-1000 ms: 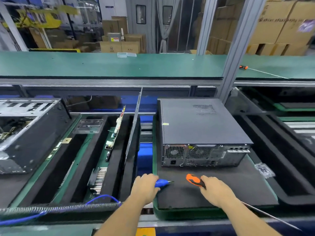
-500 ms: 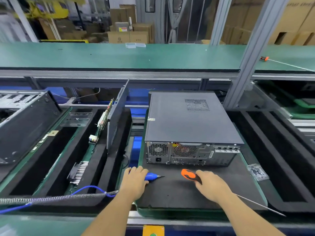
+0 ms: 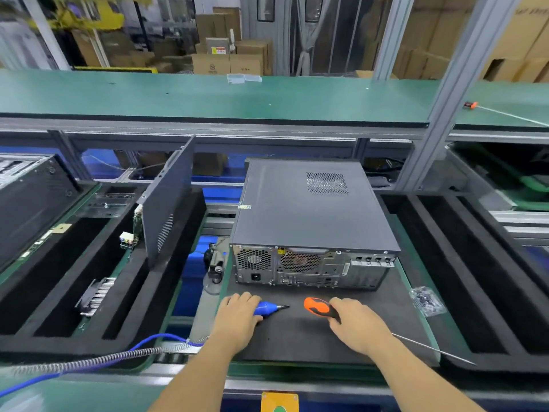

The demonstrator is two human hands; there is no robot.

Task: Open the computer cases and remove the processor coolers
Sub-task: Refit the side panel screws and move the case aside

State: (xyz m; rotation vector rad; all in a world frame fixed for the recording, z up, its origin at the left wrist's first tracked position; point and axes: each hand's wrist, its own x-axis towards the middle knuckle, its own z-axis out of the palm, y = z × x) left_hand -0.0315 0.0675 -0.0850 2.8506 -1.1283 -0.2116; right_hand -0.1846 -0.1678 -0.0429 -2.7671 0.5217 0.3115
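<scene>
The computer case [image 3: 312, 215], a closed box of matte grey sheet metal with a perforated vent patch on its top panel, lies flat on a black foam mat [image 3: 297, 337] just beyond the fingers. Its bare-metal rear face, with two honeycomb fan grilles and a row of ports, is turned toward the person.

The left hand [image 3: 237, 319] rests on the mat with its fingers curled over a blue electric screwdriver [image 3: 267, 308], whose bit points toward the right hand. A blue cable in a coiled metal spring [image 3: 98, 359] trails away to the left of those fingers. The right hand [image 3: 359, 325] grips a screwdriver by its orange and black handle [image 3: 318, 307]; the handle's end sticks out past the fingers toward the left hand, and the long thin steel shaft [image 3: 433, 349] runs out behind the wrist.

Right of the right fingers, a small clear bag of dark screws [image 3: 426, 301] lies at the mat's edge. Left of the left fingers, black foam-lined troughs [image 3: 44, 292] hold a finned metal part [image 3: 95, 295], a circuit board on edge [image 3: 130, 237] and an upright grey side panel [image 3: 169, 200].
</scene>
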